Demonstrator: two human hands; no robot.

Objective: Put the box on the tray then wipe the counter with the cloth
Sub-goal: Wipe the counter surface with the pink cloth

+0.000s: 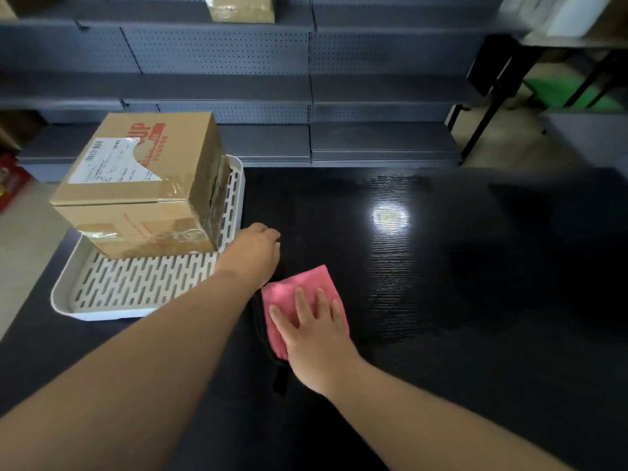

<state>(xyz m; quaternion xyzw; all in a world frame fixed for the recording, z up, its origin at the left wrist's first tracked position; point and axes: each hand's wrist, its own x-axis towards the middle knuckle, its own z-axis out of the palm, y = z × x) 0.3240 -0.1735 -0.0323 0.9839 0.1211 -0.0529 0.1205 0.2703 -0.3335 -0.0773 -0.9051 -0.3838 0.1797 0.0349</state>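
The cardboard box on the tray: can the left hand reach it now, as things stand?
Probably yes. The left hand rests on the counter just beside the tray, and nothing stands between it and the cardboard box. The right hand presses the pink cloth, out of the way.

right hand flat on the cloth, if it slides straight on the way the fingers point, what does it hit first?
Probably nothing: beyond the right hand and pink cloth lies bare dark counter to its far edge. The left hand and tray sit off to the left, though depth is uncertain.
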